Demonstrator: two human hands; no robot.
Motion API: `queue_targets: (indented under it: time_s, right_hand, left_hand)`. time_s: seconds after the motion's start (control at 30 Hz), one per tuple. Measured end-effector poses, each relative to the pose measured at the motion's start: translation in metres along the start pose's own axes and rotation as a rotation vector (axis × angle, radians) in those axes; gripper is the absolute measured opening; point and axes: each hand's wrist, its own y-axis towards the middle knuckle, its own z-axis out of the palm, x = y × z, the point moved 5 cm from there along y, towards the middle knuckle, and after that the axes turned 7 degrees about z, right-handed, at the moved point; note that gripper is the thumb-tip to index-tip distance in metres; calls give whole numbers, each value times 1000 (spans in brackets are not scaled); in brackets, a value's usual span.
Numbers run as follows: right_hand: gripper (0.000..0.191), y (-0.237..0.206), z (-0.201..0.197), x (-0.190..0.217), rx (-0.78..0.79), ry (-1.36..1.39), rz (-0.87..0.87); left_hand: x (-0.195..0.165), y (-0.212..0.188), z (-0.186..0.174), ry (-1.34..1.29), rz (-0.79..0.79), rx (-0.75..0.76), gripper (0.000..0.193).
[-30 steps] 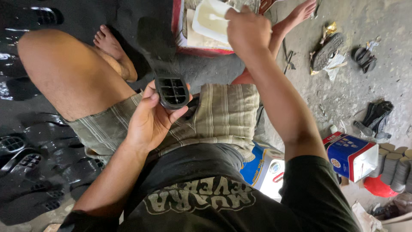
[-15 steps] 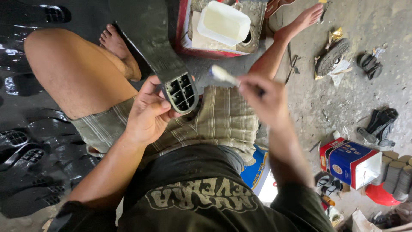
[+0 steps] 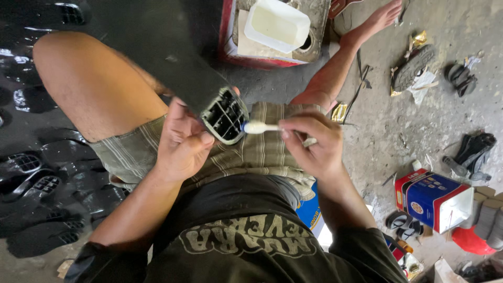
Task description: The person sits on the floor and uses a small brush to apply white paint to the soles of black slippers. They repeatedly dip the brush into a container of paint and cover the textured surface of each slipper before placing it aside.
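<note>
I sit on the ground with my knees apart. My left hand (image 3: pixel 182 140) grips a long black shoe sole (image 3: pixel 173 68) by its heel end, whose open grid of cells (image 3: pixel 225 116) faces me above my lap. My right hand (image 3: pixel 313 144) holds a white toothbrush (image 3: pixel 261 127) by its handle. The brush head touches the right edge of the grid. A white plastic tub of pale glue (image 3: pixel 277 23) rests on a red-edged can (image 3: pixel 229 32) beyond my knees.
Several black soles (image 3: pixel 36 183) lie piled at my left. A blue and red tin can (image 3: pixel 432 196) lies on its side at the right. Scraps, worn sandals (image 3: pixel 414 68) and black rubber pieces (image 3: pixel 474 149) are scattered over the grey concrete floor.
My right hand came back from the glue tub with the toothbrush and brought its head to the sole's heel grid. The left hand raised and turned the sole a little.
</note>
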Motion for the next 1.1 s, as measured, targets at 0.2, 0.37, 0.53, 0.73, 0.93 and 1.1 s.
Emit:
queue_targets:
  time_s: [0.2,0.37,0.53,0.73,0.93,1.1]
  right_hand:
    - [20,10,4,4,-92,112,-106]
    - [19,9,-4,0,-154,-7,-55]
    - [17,4,6,7,-77,15,-33]
    - [15,-6,7,6,-141,-51,32]
    - [14,-10,19,34,12,-23,-249]
    - [14,7,26,23,-148,-91,-59]
  left_hand:
    - [-11,10,18,247,123,-2,65]
    - [-23,12,37,952,367,186,58]
    - [-34,13,46,1088,680,189,45]
    - [-30,28,57,1287,1241,137,36]
    - [-14,9,8,1058,707,125,26]
    - [7,7,-4,709,243,-89,25]
